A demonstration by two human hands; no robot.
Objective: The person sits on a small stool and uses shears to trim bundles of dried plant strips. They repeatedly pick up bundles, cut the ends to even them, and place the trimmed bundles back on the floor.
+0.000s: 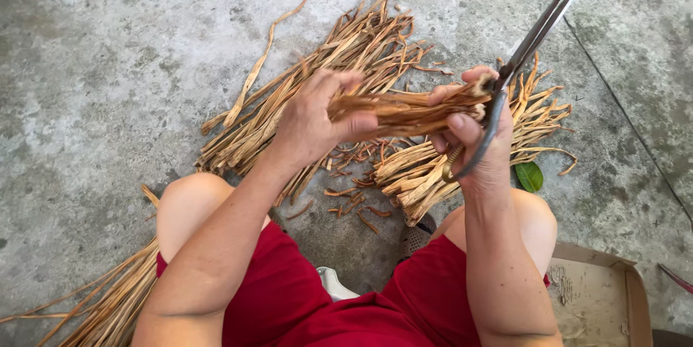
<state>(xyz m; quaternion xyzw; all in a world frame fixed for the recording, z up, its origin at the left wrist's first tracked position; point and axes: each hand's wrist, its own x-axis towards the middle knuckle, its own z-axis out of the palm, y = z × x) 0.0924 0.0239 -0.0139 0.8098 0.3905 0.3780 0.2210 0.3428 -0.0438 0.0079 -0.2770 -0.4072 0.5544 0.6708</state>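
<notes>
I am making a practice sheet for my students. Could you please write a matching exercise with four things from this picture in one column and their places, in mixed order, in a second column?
Things:
1. scissors
2. bundle of dried strips
3. green leaf
4. cardboard box

Places:
A. on the concrete floor, beside the right knee
B. held between both hands
C. in the right hand, blades pointing up and away
D. at the lower right corner of the view

Pairs: 1-C, 2-B, 3-A, 4-D
</notes>
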